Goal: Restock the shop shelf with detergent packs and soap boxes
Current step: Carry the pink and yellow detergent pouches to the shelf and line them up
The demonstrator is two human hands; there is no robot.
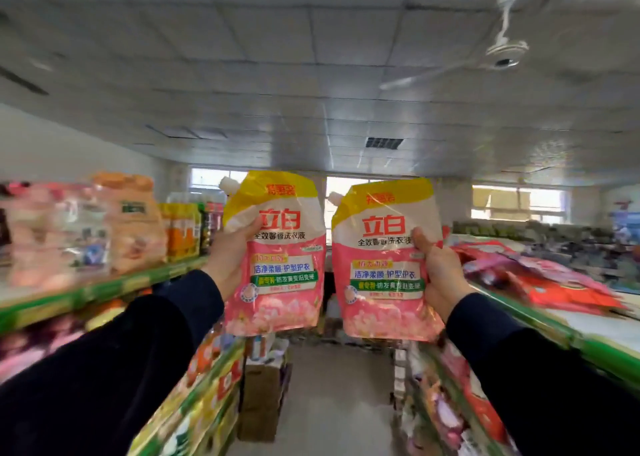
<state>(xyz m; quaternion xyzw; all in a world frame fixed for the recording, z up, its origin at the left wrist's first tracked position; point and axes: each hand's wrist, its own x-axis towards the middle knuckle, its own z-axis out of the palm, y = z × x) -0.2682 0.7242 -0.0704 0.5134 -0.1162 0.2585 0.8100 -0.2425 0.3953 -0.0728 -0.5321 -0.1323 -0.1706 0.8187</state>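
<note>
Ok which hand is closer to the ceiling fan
Right. The right hand, gripping a detergent pouch, is below the ceiling fan and slightly left of it; the left hand, holding the other pouch, is farther left.

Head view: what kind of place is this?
Most likely a small shop aisle. Green-edged shelves stacked with packaged goods run along both sides, cartons sit on the floor, and the hands hold up two matching detergent packs.

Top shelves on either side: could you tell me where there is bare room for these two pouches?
The right top shelf shows a bare white patch near its green front edge, in front of the red packets. The left top shelf is crowded with bags up to its edge.
</note>
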